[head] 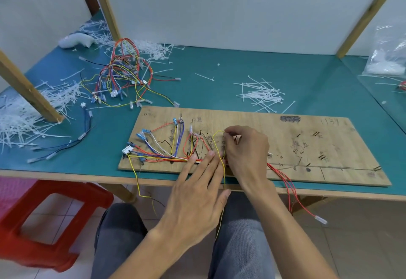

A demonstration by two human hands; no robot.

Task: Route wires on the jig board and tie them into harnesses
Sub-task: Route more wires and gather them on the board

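Observation:
A plywood jig board [307, 138] lies on the green table, near its front edge. Red, yellow, blue and white wires [162, 147] fan over its left half into a bundle along the front edge, ending at a white connector [128, 149]. My right hand [246, 153] pinches a yellow wire [216, 144] at the top of its loop, mid-board. My left hand [197, 195] lies with straight fingers on the bundle, the yellow wire running down past them and off the table. Red wires [290, 191] hang over the front edge at right.
A heap of finished harnesses [123, 76] sits at the back left. White cable ties [261, 94] lie loose behind the board, with cut tie ends [19, 114] piled at far left. Wooden posts [28, 89] stand on the table. A red stool [50, 219] is at lower left.

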